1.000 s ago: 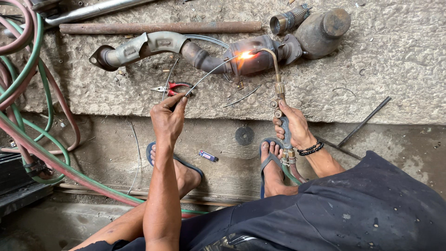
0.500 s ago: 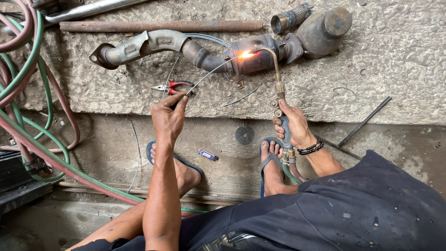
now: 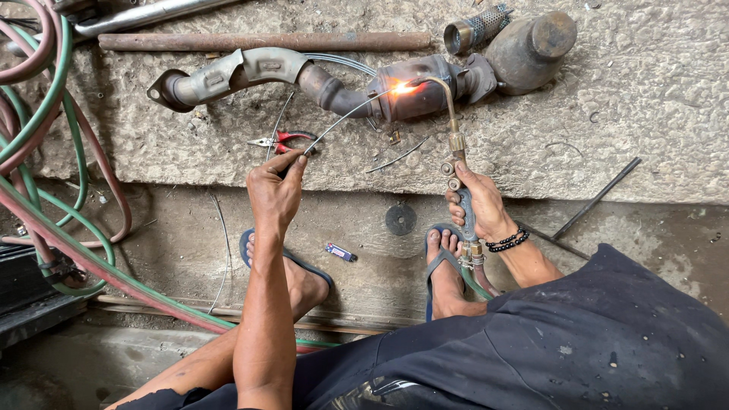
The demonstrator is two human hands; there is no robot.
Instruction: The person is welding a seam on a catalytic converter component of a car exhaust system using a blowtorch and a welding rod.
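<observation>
A rusty exhaust pipe assembly lies across a raised concrete slab. My right hand grips a brass gas torch whose curved tip burns with a bright flame against the pipe's middle section. My left hand pinches a thin filler rod that slants up to the flame. Red-handled pliers lie on the slab just above my left hand. Both my feet rest in flip-flops below the slab.
Green and red gas hoses coil at the left. A rusty bar and a perforated tube lie behind the exhaust. A small lighter, a round disc and a dark rod sit on the lower floor.
My left hand has shifted slightly toward me, the rod still reaching the flame. The torch and right hand stay in place.
</observation>
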